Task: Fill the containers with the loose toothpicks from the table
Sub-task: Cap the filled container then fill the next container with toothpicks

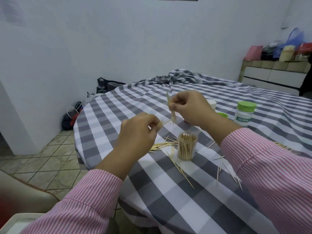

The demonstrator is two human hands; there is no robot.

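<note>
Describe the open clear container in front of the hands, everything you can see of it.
The open clear container is a small transparent cylinder, plastic by its look, standing upright on the checked tablecloth. It has no lid on and is packed nearly to the rim with upright pale wooden toothpicks. Neither hand touches it; both are raised above and behind it. Loose toothpicks lie scattered around its base.

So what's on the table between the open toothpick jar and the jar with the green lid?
In the head view, the right forearm crosses above the checked tablecloth between the open jar and the green-lidded jar.
</note>
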